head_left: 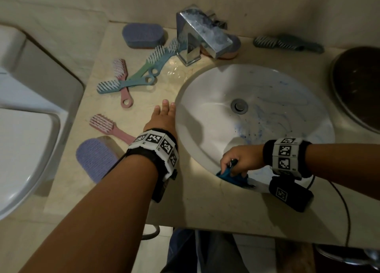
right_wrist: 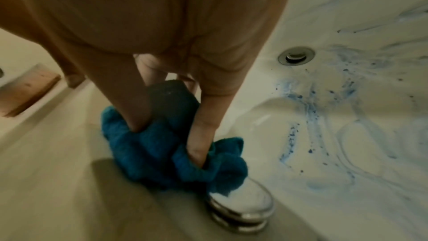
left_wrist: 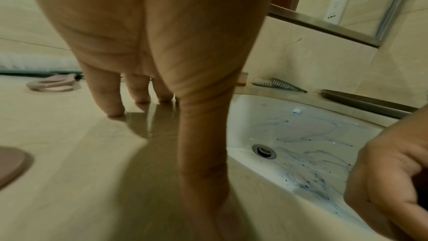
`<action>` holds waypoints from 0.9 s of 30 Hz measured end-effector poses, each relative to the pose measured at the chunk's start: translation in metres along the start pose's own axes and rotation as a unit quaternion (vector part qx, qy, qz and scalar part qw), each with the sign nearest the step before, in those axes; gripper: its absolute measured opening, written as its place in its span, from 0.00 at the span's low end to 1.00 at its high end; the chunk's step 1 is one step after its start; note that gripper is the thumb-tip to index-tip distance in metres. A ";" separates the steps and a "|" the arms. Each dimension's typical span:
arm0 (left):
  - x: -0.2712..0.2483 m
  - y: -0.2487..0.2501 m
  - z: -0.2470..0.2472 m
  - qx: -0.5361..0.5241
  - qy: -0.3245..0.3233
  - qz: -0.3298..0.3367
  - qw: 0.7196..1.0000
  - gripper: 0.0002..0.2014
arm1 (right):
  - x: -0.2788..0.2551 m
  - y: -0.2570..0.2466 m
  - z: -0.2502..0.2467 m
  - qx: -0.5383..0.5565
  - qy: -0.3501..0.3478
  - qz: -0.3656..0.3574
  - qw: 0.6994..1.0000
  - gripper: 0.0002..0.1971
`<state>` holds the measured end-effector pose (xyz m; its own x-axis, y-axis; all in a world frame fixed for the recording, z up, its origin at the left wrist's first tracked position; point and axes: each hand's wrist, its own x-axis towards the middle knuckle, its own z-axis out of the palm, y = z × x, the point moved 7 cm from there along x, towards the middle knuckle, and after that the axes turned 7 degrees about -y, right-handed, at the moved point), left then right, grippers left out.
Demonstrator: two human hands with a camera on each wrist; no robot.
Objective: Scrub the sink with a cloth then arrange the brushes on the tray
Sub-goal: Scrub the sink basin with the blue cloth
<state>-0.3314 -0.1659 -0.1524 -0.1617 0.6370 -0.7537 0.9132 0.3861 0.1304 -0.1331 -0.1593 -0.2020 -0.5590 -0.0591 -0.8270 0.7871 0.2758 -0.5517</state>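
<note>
A white round sink (head_left: 207,99) smeared with blue streaks (right_wrist: 310,116) is set in a beige counter. My right hand (head_left: 238,161) grips a bunched blue cloth (head_left: 230,177) (right_wrist: 143,146) against the sink's near wall, beside a chrome overflow cap (right_wrist: 241,206). My left hand (head_left: 164,114) lies flat with straight fingers (left_wrist: 109,94) on the counter at the sink's left rim, holding nothing. Several pink, blue and green brushes (head_left: 131,79) lie scattered on the counter to the left. A dark oval tray (head_left: 357,85) sits at the far right.
A chrome faucet (head_left: 199,34) stands behind the sink. Purple oval scrubbers lie at the back left (head_left: 144,35) and near left (head_left: 95,157). A grey-blue brush (head_left: 287,43) lies by the back wall. A toilet (head_left: 22,139) is at the left.
</note>
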 end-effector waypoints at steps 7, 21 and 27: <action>-0.006 0.002 -0.002 -0.009 0.006 -0.010 1.000 0.43 | -0.020 -0.003 0.006 0.138 -0.025 0.012 0.990 0.11; -0.084 0.054 -0.011 -0.019 0.019 0.148 0.989 0.41 | -0.101 -0.019 -0.032 0.244 0.246 0.000 0.938 0.11; -0.136 0.078 -0.041 -0.080 0.057 0.206 0.974 0.31 | -0.163 -0.054 -0.033 0.260 0.386 -0.054 0.884 0.07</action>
<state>-0.2533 -0.1953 -0.0135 0.1582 0.8259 -0.5411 0.8410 0.1744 0.5121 -0.0926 -0.1323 -0.0337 -0.4916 0.6693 -0.5572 0.6198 -0.1806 -0.7637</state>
